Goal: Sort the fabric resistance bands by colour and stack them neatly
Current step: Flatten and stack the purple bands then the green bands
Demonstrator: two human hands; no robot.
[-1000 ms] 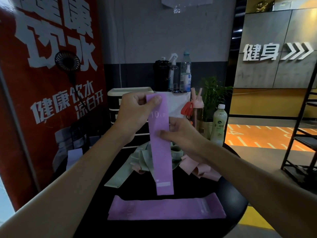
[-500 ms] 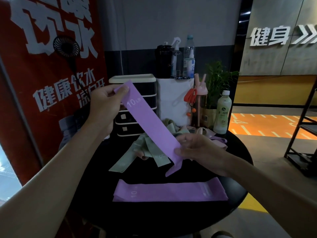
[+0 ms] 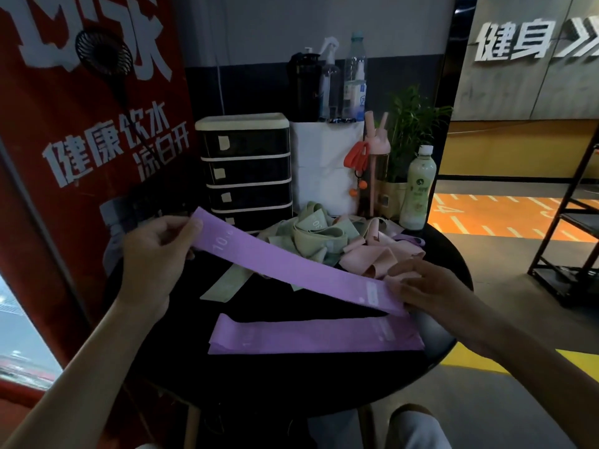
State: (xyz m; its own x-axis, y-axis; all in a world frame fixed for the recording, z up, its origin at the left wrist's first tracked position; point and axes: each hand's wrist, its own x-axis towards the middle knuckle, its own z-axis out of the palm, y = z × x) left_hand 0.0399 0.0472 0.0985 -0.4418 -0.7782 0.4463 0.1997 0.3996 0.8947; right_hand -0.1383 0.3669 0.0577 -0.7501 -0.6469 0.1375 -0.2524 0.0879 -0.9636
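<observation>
A purple band [image 3: 291, 270] marked "10" stretches slantwise above the round black table [image 3: 447, 260]. My left hand [image 3: 152, 254] pinches its upper left end. My right hand [image 3: 424, 286] holds its lower right end over the table. Another purple band [image 3: 314, 335] lies flat near the table's front edge, just below the held one. Behind them sits a tangled heap of green bands [image 3: 311, 234] and pink bands [image 3: 376, 254], with one more purple band [image 3: 410, 239] at the back right.
A black drawer unit [image 3: 246, 170], a white box [image 3: 324, 163] topped with bottles, a pink bottle [image 3: 376, 166], a plant [image 3: 411, 124] and a pale green bottle [image 3: 418, 189] crowd the table's far side. A red banner [image 3: 64, 157] stands left; a black rack [image 3: 573, 238] stands right.
The held purple band swung from hanging upright to nearly level. My left hand moved down and left, my right hand slid to the band's right end and lowered it toward the flat purple band.
</observation>
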